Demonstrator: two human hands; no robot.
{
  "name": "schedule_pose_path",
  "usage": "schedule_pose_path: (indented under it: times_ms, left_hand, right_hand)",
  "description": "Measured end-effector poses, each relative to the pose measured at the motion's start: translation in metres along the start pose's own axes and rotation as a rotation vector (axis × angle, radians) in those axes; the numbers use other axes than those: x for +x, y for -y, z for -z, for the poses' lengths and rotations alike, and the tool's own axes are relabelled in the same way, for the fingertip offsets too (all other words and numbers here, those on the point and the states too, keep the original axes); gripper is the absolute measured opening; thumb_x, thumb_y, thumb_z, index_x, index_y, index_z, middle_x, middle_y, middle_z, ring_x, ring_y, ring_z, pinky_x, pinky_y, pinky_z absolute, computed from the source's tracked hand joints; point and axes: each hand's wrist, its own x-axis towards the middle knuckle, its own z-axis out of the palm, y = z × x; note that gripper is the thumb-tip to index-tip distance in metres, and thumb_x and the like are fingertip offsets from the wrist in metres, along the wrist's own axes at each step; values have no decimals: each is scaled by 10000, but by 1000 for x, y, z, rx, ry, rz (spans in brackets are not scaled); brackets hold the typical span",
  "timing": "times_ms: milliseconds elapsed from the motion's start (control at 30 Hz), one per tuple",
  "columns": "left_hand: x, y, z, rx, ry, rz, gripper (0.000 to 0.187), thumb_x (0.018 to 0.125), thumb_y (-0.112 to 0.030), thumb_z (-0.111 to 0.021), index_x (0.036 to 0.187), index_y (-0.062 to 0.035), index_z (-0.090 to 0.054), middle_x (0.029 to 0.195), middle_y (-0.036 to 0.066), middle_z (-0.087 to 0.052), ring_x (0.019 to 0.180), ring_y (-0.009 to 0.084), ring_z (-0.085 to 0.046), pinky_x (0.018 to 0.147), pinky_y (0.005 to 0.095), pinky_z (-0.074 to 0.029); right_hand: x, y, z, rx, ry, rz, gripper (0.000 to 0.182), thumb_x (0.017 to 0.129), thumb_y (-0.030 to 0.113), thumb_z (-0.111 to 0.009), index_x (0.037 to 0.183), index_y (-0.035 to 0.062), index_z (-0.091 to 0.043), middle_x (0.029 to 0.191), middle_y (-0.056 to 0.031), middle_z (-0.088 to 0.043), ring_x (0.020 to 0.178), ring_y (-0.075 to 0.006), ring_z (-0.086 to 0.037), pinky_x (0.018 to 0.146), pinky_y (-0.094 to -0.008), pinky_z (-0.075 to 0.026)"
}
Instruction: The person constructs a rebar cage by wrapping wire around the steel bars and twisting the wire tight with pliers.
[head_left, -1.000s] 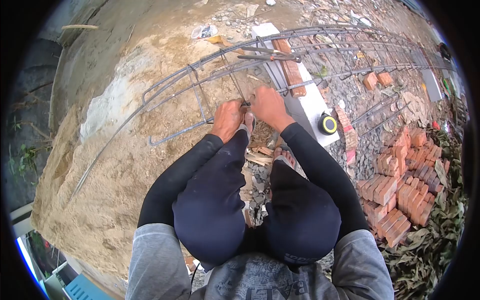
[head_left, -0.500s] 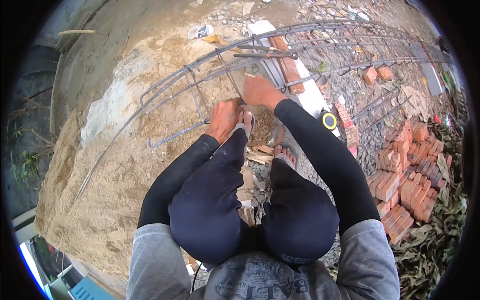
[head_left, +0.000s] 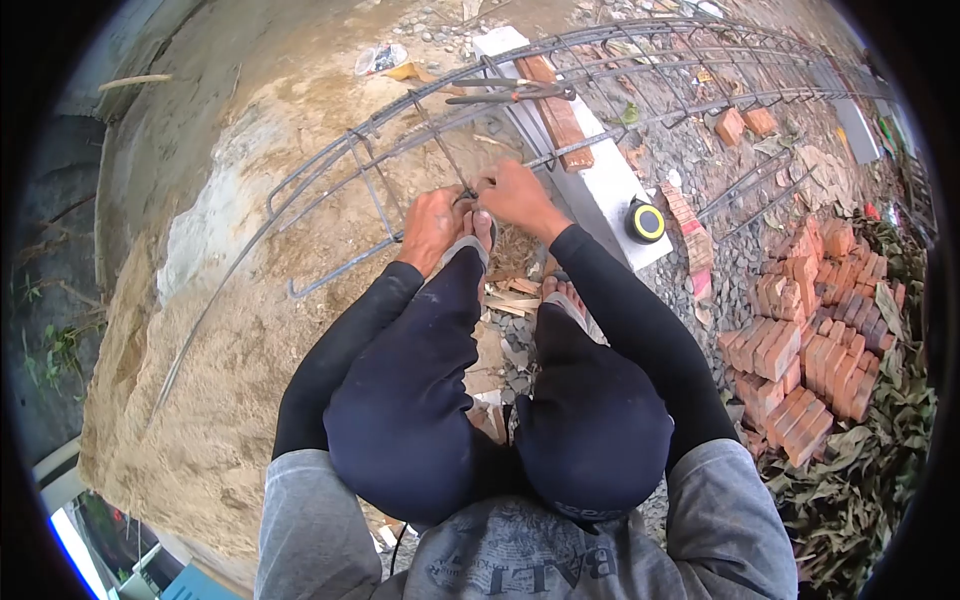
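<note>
While both hands meet over the near side of the cage (head_left: 440,143), the head view shows one container: a small clear tub (head_left: 381,59) on the dirt beyond the cage, holding bits too small to name.

The left hand (head_left: 432,225) has its fingers bent in narrow at the lower bar, just beside the toes of the left foot (head_left: 483,228). The right hand (head_left: 515,200) is near it, thumb and fingers drawn close together; I cannot tell what either one grips.

Counted, there is one cage, passing over one white block (head_left: 612,185). One brick (head_left: 555,118) lies along the block's left edge, toward its far end. One pair of pincers (head_left: 510,95) crosses that brick, handles reaching past the block's left edge. One tape (head_left: 646,221) sits by the block's near right corner. Two loose bricks (head_left: 745,125) lie side by side to the right, and a brick pile (head_left: 800,350), partly hidden, stands nearer.
</note>
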Motion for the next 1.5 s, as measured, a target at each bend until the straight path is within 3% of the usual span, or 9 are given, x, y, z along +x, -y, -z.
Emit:
schedule_pose_path:
  times_ms: [100,200,300,700,900,1000,1300,1400,1500]
  left_hand:
    - [0,-1,3,74,-3,-45,320,889,-265,-701,1092,-23,-748,916,272,-701,885,461,-686,753,471,-549]
    - [-2,1,3,69,-61,-86,363,902,-299,-701,1102,0,-747,939,275,-712,912,452,-695,783,476,-552]
    - [0,2,5,101,-38,-107,400,906,-325,-707,1108,19,-745,953,281,-718,925,442,-702,801,478,-555]
    - [4,9,8,70,-16,-134,399,889,-324,-728,1099,15,-744,855,273,-703,838,450,-691,747,479,-538]
    - [5,16,14,66,-11,-280,347,899,-242,-720,1133,14,-738,920,293,-705,879,456,-698,795,480,-549]
    - [3,11,13,102,23,-189,333,899,-202,-706,1137,29,-731,926,301,-704,897,464,-697,815,480,-549]
    - [-4,-6,13,69,15,-100,351,892,-206,-692,1139,40,-728,925,325,-690,904,469,-697,835,475,-550]
    - [-3,-7,14,41,63,-46,365,887,-199,-685,1152,49,-721,952,334,-690,942,470,-696,858,472,-549]
    - [-3,-6,13,21,27,-37,364,888,-189,-677,1163,46,-720,982,337,-692,978,472,-692,876,468,-546]
  right_hand:
    - [-29,-7,-12,574,-42,-241,191,906,135,-638,969,-27,-716,800,-134,-730,665,-240,-690,614,-367,-544]
    - [-38,-16,-19,921,128,-590,167,987,181,-594,1020,43,-681,795,-18,-682,633,-107,-605,552,-293,-481]
    - [-26,-32,-10,979,407,-563,163,1015,213,-577,1017,77,-666,783,13,-658,601,-83,-559,508,-259,-428]
    - [-23,-33,-1,847,429,-610,164,1023,254,-629,1034,91,-641,757,24,-586,569,-61,-507,484,-229,-431]
    - [-15,-44,-5,1047,538,-680,207,1005,229,-620,863,79,-635,696,35,-544,503,-85,-416,461,-292,-345]
    - [-17,-46,-11,984,582,-638,151,1040,276,-588,976,143,-619,692,90,-486,534,-45,-347,520,-253,-319]
    - [-32,-35,-32,604,288,-388,348,1015,293,-562,1169,-13,-623,993,-47,-668,963,-183,-597,820,-350,-504]
    - [-33,-34,-45,673,78,-322,416,972,328,-539,1116,-43,-658,838,-165,-716,777,-272,-700,759,-400,-534]
    - [-41,-17,-42,156,-91,-227,421,986,386,-562,1104,-3,-669,858,-248,-730,838,-391,-729,793,-467,-544]
